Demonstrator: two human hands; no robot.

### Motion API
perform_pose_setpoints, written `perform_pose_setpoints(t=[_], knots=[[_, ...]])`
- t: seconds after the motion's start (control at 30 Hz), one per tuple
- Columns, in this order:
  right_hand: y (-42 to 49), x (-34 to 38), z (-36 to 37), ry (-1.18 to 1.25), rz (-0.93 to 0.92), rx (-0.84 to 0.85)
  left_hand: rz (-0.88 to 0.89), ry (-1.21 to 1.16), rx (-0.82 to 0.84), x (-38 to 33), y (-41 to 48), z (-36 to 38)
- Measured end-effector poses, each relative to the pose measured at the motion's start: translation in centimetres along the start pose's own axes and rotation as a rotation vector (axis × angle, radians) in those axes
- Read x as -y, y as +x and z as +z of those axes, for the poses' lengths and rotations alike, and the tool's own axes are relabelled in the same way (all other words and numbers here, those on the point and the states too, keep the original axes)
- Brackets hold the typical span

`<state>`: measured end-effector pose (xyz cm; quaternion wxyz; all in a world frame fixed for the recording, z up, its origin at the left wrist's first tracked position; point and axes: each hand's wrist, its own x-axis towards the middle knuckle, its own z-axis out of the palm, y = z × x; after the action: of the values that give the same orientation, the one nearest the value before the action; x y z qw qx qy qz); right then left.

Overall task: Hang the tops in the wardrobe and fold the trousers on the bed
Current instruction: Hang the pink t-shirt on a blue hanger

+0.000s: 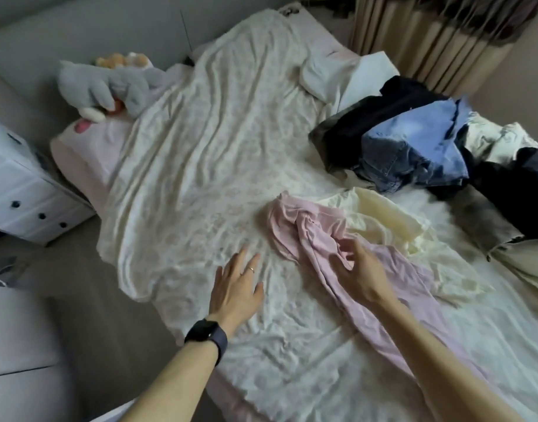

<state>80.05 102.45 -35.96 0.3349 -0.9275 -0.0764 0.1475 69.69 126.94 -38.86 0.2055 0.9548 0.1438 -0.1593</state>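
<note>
Early: nothing folded; left hand (235, 287) flat, empty, right hand (359, 269) loosely spread over pink garment (310, 226), pile (414, 147) beyond it unsorted.

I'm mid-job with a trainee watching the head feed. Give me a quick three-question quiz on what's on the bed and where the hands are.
1. True or false: the left hand grips the pink garment.
2. Which colour of cloth lies against the pink garment's right side in view? A pale yellow, B red, C green.
3. Fill in: the black watch sits on the ___ wrist.

Key:
1. False. Its fingers are straight over the bedspread, beside the garment.
2. A, the pale yellow garment.
3. Left.
</note>
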Motion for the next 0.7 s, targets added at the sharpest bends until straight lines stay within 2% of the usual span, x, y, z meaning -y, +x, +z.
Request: perform_pose_setpoints(t=[0.17, 0.33, 0.43, 0.53, 0.7], knots=[[10.4, -0.4, 4.7, -0.06, 0.007, 0.102, -0.117, 0.084, 0.1, 3.2, 6.2, 5.3], [16.5, 0.1, 7.9, -0.093, -0.058, 0.181, -0.086, 0.254, 0.198, 6.0, 8.0, 7.6], [16.1, 0.2, 9.0, -0.14, -0.09, 0.091, -0.085, 0.234, 0.257, 6.4, 8.3, 6.8], [13.0, 0.6, 8.4, -0.16, -0.125, 0.021, -0.142, 0.117, 0.331, 6.5, 7.1, 4.9], [5.8, 1.9, 3.7, -0.06, -0.227, -0.055, -0.136, 0.047, 0.241, 4.5, 3.2, -2.4]])
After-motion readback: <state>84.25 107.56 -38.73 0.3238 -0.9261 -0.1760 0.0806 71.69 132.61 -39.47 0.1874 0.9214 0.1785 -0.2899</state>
